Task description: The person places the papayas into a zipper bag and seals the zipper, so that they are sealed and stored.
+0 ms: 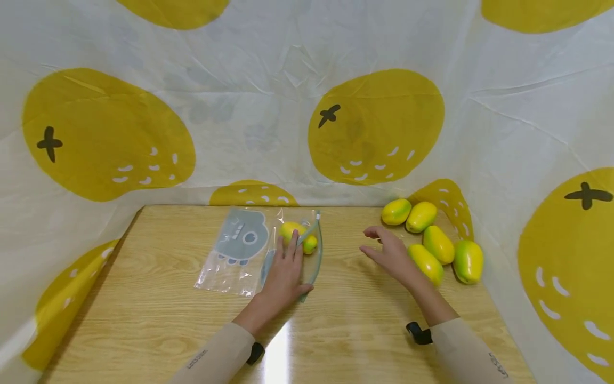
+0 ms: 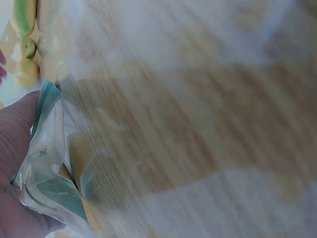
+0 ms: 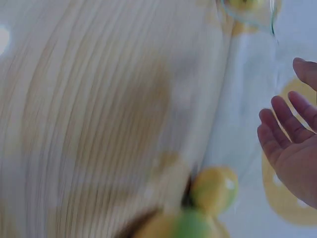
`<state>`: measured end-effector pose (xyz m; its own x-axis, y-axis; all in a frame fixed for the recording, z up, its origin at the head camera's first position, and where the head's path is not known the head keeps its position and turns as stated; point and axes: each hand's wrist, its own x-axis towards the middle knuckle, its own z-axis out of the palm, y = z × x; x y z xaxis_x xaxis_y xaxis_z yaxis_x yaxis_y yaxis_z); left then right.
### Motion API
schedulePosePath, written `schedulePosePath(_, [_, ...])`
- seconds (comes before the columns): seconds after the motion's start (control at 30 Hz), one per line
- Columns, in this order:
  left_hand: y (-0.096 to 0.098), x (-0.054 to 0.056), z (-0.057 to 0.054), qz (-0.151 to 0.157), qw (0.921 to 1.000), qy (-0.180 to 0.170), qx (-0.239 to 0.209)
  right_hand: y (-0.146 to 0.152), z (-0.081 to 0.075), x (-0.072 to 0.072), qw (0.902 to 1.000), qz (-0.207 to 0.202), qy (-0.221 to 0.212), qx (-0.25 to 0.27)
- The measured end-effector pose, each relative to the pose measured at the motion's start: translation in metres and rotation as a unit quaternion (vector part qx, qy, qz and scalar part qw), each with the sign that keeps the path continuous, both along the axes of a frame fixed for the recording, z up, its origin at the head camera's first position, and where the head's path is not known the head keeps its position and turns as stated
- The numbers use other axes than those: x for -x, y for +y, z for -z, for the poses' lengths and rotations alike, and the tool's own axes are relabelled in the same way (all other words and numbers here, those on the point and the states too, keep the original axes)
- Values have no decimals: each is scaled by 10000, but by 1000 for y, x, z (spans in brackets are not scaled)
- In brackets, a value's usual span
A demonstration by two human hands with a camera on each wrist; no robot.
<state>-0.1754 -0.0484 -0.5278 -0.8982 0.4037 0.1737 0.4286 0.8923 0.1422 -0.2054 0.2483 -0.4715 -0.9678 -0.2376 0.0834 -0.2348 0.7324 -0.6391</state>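
Observation:
In the head view my left hand lies over the right part of a clear zip bag with a grey-blue cartoon print. In the left wrist view the bag's green-edged mouth stands parted between thumb and fingers, which hold it. A yellow-green mango shows inside the bag, partly covered by fingers and the zip strip. My right hand hovers above the table with nothing in it, thumb and fingers apart, just left of a mango.
More yellow-green mangoes are grouped at the table's right side, several in all. A white cloth with yellow fruit prints hangs behind and along both sides of the wooden table. Light glares off the table's front.

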Motion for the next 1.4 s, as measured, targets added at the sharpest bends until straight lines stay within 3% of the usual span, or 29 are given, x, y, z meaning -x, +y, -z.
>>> schedulePosePath(0.17, [1, 2, 1, -48, 10000, -66, -51, 45, -9, -13, 9981, 432, 0, -442])
schedulePosePath(0.33, [0, 3, 4, -7, 9998, 156, 89, 74, -13, -23, 9919, 787, 253, -962])
schedulePosePath(0.57, [0, 5, 5, 40, 9996, 211, 173, 98, -6, -31, 9802, 1064, -53, -1668])
schedulePosePath(0.87, [2, 8, 6, 79, 9996, 255, 115, 94, 2, -31, 9749, 862, -88, -2053])
schedulePosePath(1.17, [6, 9, 3, 182, 9998, 115, 35, 85, -7, -30, 9727, 358, -1100, -2010])
schedulePosePath(1.4, [5, 10, 3, 186, 9995, 163, 192, 85, -11, -26, 9768, -159, -1458, -1563])
